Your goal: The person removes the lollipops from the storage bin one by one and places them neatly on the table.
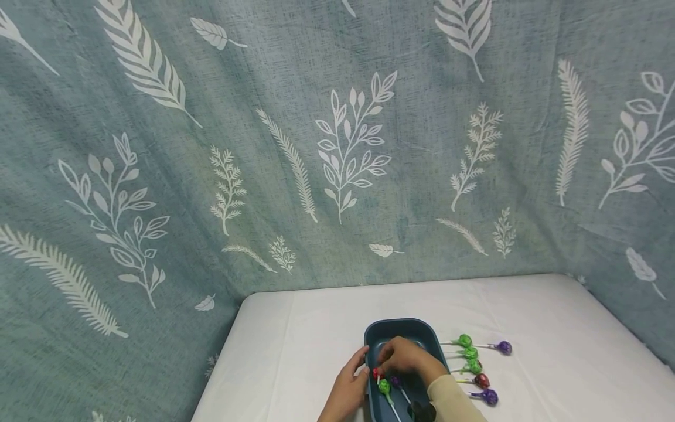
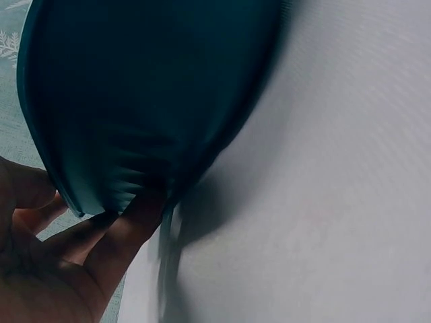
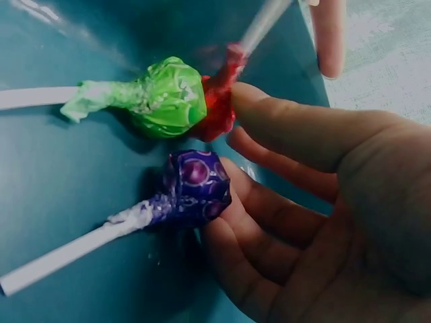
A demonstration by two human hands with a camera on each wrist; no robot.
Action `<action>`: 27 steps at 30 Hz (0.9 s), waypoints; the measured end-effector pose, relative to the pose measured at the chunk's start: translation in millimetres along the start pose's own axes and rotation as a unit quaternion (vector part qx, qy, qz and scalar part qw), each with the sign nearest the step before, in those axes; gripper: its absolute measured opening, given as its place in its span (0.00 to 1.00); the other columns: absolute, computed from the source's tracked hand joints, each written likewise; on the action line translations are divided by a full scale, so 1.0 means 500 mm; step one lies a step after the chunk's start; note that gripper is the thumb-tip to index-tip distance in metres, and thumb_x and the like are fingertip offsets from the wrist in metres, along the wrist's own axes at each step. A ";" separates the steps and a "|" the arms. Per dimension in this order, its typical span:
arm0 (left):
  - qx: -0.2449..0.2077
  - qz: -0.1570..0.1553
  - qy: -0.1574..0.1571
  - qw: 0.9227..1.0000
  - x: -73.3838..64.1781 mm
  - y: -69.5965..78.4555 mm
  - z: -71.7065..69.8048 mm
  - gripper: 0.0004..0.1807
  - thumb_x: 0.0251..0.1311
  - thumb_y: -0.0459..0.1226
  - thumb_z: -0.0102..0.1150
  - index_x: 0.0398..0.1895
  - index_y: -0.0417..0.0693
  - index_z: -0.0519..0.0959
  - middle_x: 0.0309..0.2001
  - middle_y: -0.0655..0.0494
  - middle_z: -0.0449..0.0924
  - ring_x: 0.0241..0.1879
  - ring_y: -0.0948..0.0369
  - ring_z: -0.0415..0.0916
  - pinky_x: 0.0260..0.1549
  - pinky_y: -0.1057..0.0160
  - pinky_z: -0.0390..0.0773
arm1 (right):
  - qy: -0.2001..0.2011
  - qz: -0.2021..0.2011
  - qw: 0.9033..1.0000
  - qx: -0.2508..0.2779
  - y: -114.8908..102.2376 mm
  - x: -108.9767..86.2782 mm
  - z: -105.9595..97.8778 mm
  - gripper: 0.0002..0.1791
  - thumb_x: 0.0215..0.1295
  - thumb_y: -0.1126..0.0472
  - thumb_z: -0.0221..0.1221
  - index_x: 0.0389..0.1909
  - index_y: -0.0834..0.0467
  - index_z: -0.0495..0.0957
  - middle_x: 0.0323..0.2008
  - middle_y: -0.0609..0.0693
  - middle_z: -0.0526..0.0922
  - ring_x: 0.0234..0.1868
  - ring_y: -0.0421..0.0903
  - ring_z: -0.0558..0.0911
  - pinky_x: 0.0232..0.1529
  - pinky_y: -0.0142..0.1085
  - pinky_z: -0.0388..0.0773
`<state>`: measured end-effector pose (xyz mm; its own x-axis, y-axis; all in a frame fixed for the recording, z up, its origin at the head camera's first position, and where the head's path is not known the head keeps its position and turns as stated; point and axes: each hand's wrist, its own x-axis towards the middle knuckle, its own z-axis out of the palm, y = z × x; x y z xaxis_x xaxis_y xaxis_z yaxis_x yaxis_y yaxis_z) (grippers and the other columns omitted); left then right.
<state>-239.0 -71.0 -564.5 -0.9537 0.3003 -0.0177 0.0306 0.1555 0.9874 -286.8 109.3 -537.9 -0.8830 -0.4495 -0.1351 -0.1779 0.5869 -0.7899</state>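
A dark blue tray (image 1: 401,320) holds a green lollipop (image 1: 384,387), a purple lollipop (image 3: 196,187) and a red lollipop (image 3: 219,114). From the left, my left hand (image 1: 348,387) rests its fairly straight fingers against the tray's outer wall and rim. Inside the tray, my right hand (image 1: 406,355) pinches the red lollipop by its wrapped head, the thumb (image 3: 283,121) against the wrapper. That head touches the green lollipop's head. The purple lollipop lies beside the lower fingers of this hand, its stick pointing away from them.
Right of the tray, several lollipops lie in a column on the white-covered table (image 1: 295,351): green ones (image 1: 467,353), a dark red one (image 1: 481,381) and a purple one (image 1: 490,397). Another purple lollipop (image 1: 504,348) lies farther right. A leaf-patterned curtain (image 1: 337,246) stands behind the table.
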 end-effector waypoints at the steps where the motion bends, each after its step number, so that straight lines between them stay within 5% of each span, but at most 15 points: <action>1: -0.005 0.000 -0.001 1.000 0.000 0.000 0.000 0.23 0.64 0.36 0.42 0.63 0.54 0.61 0.59 0.42 0.62 0.40 0.54 0.76 0.25 0.60 0.79 | -0.008 -0.005 1.000 0.002 0.000 0.000 0.000 0.10 0.43 0.64 0.66 0.29 0.61 0.80 0.23 0.46 0.79 0.23 0.42 0.75 0.23 0.36 0.74; 14: -0.006 -0.004 0.006 1.000 -0.002 0.000 -0.001 0.23 0.64 0.36 0.43 0.63 0.55 0.61 0.58 0.46 0.65 0.31 0.56 0.76 0.20 0.60 0.77 | -0.065 -0.063 0.996 -0.011 0.006 0.006 0.012 0.11 0.41 0.68 0.65 0.30 0.61 0.80 0.21 0.44 0.78 0.21 0.40 0.75 0.22 0.33 0.73; 27: -0.001 0.008 0.009 1.000 -0.007 0.006 0.001 0.23 0.64 0.36 0.43 0.63 0.54 0.62 0.58 0.44 0.64 0.37 0.55 0.76 0.22 0.62 0.78 | -0.047 -0.091 0.994 -0.023 0.016 0.002 0.005 0.10 0.39 0.67 0.68 0.25 0.60 0.79 0.20 0.43 0.76 0.21 0.37 0.73 0.22 0.31 0.71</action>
<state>-235.5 -71.0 -561.7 -0.9584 0.2853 0.0014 0.0456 0.1482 0.9879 -288.0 111.7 -545.7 -0.7906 -0.6103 -0.0489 -0.3531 0.5197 -0.7780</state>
